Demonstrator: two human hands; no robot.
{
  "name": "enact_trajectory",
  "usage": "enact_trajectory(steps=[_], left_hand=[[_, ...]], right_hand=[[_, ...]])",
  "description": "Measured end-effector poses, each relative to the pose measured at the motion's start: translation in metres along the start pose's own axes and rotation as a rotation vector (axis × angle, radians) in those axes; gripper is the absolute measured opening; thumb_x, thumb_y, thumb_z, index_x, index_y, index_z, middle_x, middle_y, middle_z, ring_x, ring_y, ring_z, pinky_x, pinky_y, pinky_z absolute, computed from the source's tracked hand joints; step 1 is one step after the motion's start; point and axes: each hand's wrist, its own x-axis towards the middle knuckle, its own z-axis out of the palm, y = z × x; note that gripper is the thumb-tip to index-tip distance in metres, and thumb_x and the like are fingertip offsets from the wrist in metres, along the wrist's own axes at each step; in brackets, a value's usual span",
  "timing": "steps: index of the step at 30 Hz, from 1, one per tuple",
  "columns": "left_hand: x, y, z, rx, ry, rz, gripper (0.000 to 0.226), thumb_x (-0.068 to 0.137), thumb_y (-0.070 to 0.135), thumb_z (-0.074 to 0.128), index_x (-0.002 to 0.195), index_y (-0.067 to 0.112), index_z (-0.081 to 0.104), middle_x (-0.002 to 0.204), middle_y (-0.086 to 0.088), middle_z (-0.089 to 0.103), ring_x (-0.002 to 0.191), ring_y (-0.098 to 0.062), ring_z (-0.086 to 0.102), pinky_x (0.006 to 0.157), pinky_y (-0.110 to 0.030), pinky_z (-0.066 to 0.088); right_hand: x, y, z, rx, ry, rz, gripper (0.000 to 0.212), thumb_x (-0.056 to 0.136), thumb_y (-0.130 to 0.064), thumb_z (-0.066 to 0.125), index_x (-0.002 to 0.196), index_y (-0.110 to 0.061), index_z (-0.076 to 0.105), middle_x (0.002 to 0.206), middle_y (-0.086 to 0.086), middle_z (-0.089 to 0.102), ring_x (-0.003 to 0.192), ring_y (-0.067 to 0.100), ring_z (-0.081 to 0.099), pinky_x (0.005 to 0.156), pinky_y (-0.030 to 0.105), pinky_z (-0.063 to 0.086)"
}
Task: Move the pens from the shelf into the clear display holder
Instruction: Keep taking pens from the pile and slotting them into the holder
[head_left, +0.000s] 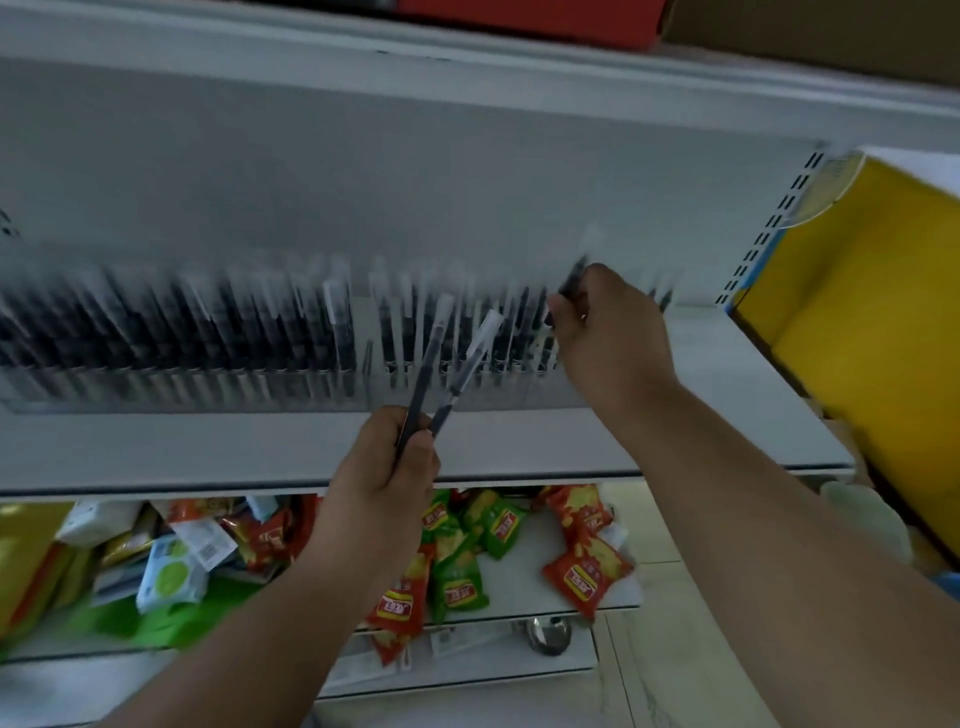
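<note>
Your right hand (608, 322) pinches one pen (571, 280) upright at the clear display holder (363, 384)'s right end; your left hand (400, 457) grips two pens (447, 364) below its middle, tips tilted up-right.

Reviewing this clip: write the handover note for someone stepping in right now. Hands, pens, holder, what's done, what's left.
Left hand: grips two pens, tips fanned upward in front of the holder.
Right hand: pinches one dark pen at the right end of the clear display holder.
Done: the holder's left part is packed with pens; the right part is thinner.
Left: seat the right hand's pen, then the two in the left hand. The picture is blurred, so free slots cannot be counted.
</note>
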Motion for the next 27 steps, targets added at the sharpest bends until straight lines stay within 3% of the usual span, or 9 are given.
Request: enact_trajectory(steps=[7, 11, 15, 20, 23, 25, 27], left_hand=[[0.006, 0.005, 0.012, -0.049, -0.013, -0.011, 0.027, 0.104, 0.015, 0.039, 0.085, 0.029, 0.053, 0.059, 0.008, 0.042, 0.050, -0.012, 0.032, 0.047, -0.029, 0.028], [0.008, 0.007, 0.013, -0.065, -0.009, -0.018, 0.029, 0.104, 0.014, 0.039, 0.084, 0.029, 0.053, 0.058, 0.009, 0.041, 0.049, -0.011, 0.031, 0.045, -0.027, 0.028], [0.005, 0.006, 0.015, -0.051, -0.002, -0.009, 0.026, 0.104, 0.014, 0.040, 0.086, 0.028, 0.053, 0.059, 0.008, 0.042, 0.050, -0.012, 0.032, 0.044, -0.026, 0.028], [0.005, 0.012, 0.017, -0.050, 0.005, 0.036, 0.030, 0.104, 0.014, 0.040, 0.083, 0.031, 0.054, 0.059, 0.009, 0.042, 0.053, -0.013, 0.032, 0.046, -0.026, 0.029], [0.004, 0.011, 0.017, -0.001, 0.014, 0.089, 0.025, 0.103, 0.018, 0.041, 0.086, 0.031, 0.053, 0.063, 0.009, 0.044, 0.057, -0.014, 0.036, 0.052, -0.033, 0.032], [0.002, 0.008, 0.018, 0.031, 0.001, 0.119, 0.016, 0.103, 0.026, 0.042, 0.090, 0.029, 0.052, 0.064, 0.008, 0.044, 0.057, -0.016, 0.036, 0.053, -0.037, 0.032], [0.002, 0.007, 0.021, 0.053, -0.010, 0.141, 0.012, 0.096, 0.036, 0.042, 0.091, 0.030, 0.051, 0.065, 0.008, 0.045, 0.057, -0.016, 0.037, 0.054, -0.038, 0.033]], right_hand=[[0.000, 0.007, 0.013, -0.151, -0.192, 0.020, 0.033, 0.101, -0.035, 0.049, 0.072, -0.021, 0.039, 0.066, -0.006, 0.043, 0.059, 0.007, 0.037, 0.049, 0.026, 0.022], [0.001, 0.007, 0.014, -0.176, -0.184, 0.011, 0.028, 0.101, -0.038, 0.048, 0.081, -0.018, 0.046, 0.066, -0.008, 0.043, 0.062, 0.012, 0.039, 0.053, 0.029, 0.024], [0.004, 0.005, 0.012, -0.198, -0.226, -0.015, 0.031, 0.102, -0.036, 0.045, 0.077, -0.017, 0.044, 0.065, -0.004, 0.045, 0.059, 0.010, 0.041, 0.051, 0.029, 0.024], [0.003, 0.000, 0.013, -0.238, -0.360, -0.019, 0.025, 0.104, -0.031, 0.042, 0.083, -0.016, 0.042, 0.068, -0.006, 0.040, 0.064, 0.013, 0.040, 0.048, 0.026, 0.020], [-0.002, 0.003, 0.015, -0.189, -0.294, 0.079, 0.032, 0.100, -0.041, 0.049, 0.078, -0.017, 0.047, 0.069, -0.007, 0.045, 0.063, 0.012, 0.043, 0.051, 0.027, 0.026], [-0.011, 0.004, 0.010, -0.133, -0.199, 0.105, 0.029, 0.096, -0.046, 0.053, 0.085, -0.019, 0.056, 0.072, -0.007, 0.054, 0.068, 0.012, 0.052, 0.057, 0.027, 0.037], [-0.024, 0.000, -0.002, 0.058, -0.138, 0.092, 0.021, 0.095, -0.044, 0.056, 0.088, -0.024, 0.061, 0.072, -0.013, 0.059, 0.068, 0.004, 0.056, 0.056, 0.023, 0.040]])
